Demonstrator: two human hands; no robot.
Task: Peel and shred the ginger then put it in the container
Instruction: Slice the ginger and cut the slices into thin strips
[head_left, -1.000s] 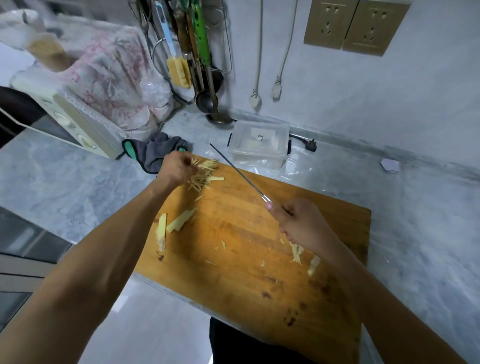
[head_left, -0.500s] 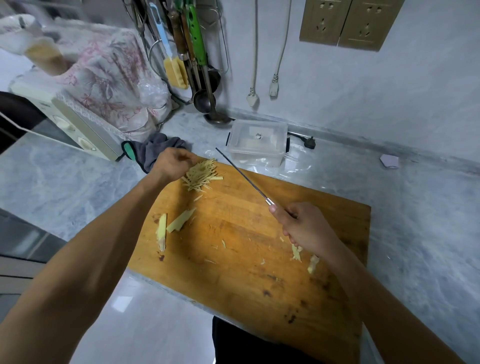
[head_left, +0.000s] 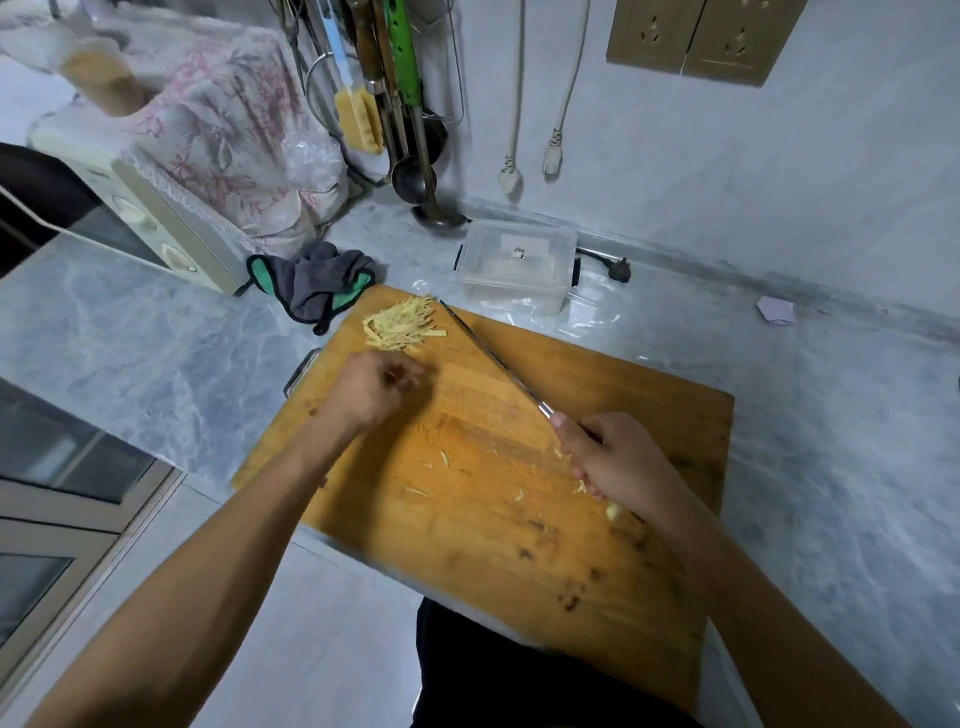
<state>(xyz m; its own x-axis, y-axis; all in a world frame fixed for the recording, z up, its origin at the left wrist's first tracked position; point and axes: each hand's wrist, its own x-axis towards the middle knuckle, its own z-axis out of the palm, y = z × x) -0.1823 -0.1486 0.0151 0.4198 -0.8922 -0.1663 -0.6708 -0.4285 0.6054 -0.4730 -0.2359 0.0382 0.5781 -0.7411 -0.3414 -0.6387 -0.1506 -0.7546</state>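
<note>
A wooden board (head_left: 519, 493) was laid on a grey marble counter (head_left: 156, 332). At its far left corner a pile of ginger shreds (head_left: 402, 327) was heaped, apart from both hands. A few stray slivers (head_left: 441, 460) were scattered over the middle of the board, and a pale ginger piece (head_left: 614, 512) was seen just below the right hand.

The left hand (head_left: 371, 387) was held low over the board, just short of the shreds; it was blurred. Its fingers (head_left: 410, 375) were seen curled inward with the tips drawn together, but whether anything was pinched between them could not be told.

The right hand (head_left: 618, 462) was wrapped round the handle of a knife (head_left: 493, 358), with the fingers curled tightly and the thumb laid along the top near the blade. The blade was pointed away towards the far left, its tip near the shreds, seen edge-on above the board.

Beyond the board a clear lidded container (head_left: 517, 265) was set on the counter, well apart from the ginger. A grey cloth (head_left: 317, 280) with green trim was bunched just beyond the board's far left corner. Ladles (head_left: 415, 176) and other utensils were hung against the wall, and an appliance draped in a flowered cover (head_left: 228, 135) was placed at the far left.
</note>
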